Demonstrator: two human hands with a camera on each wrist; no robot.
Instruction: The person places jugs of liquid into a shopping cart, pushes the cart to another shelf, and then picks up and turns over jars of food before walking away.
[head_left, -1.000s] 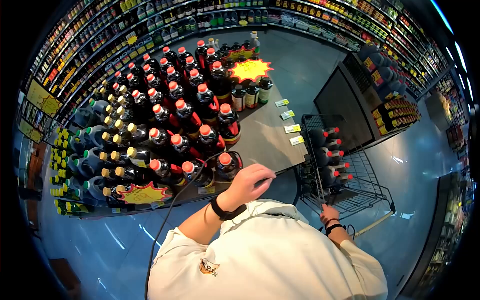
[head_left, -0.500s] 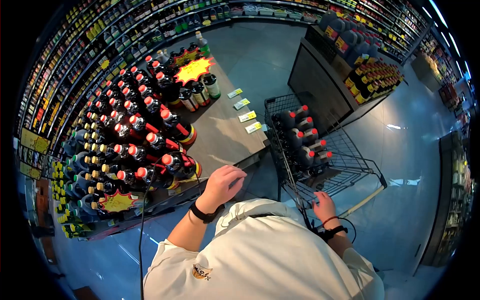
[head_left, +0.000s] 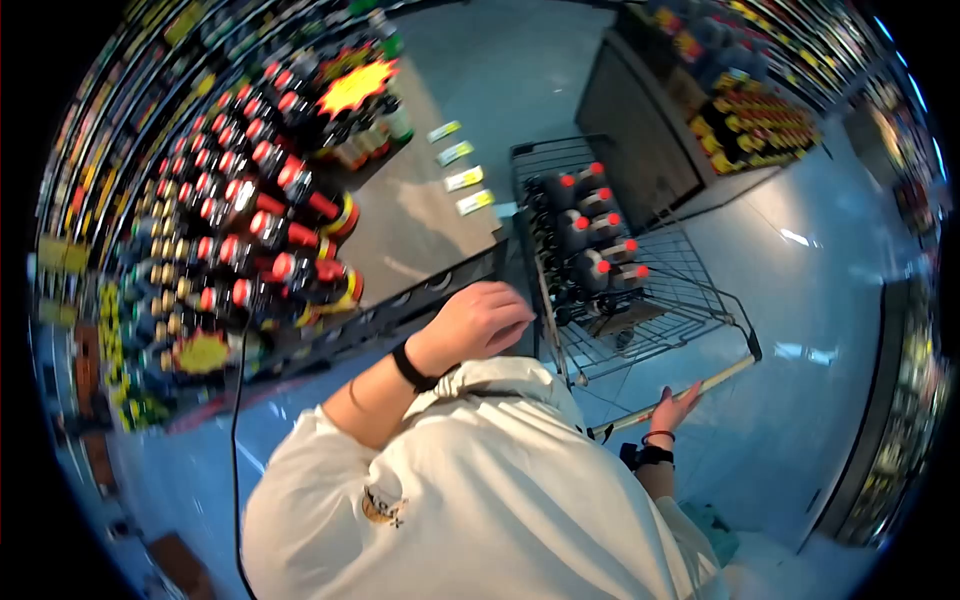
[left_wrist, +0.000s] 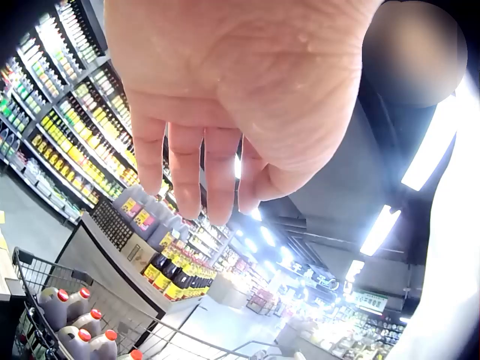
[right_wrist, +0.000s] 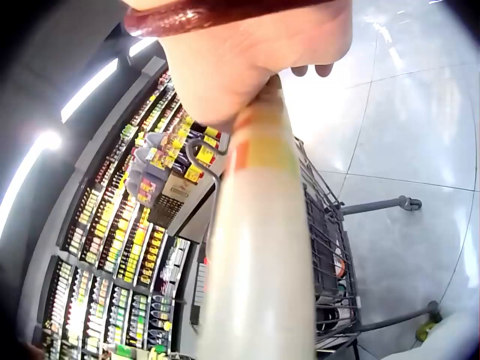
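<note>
Beside the corner of the table [head_left: 415,235] stands the wire cart [head_left: 672,318], with red-capped bottles [head_left: 601,232] grouped toward its far end. The right hand [head_left: 675,408] is on the pale handle [head_left: 725,372]; I cannot tell whether its fingers close around it. If this hold is only loose, I think the cart could swing when pushed and its side could strike the table, because the gap looks narrow. Such a knock might tip the bottles inside. The left hand [head_left: 482,325] holds nothing, its fingers hanging slightly apart, so it gives no steering. Also the black cable [head_left: 238,440] hangs near the table bottles [head_left: 300,270]; by a turn of the body, it could catch one.
</note>
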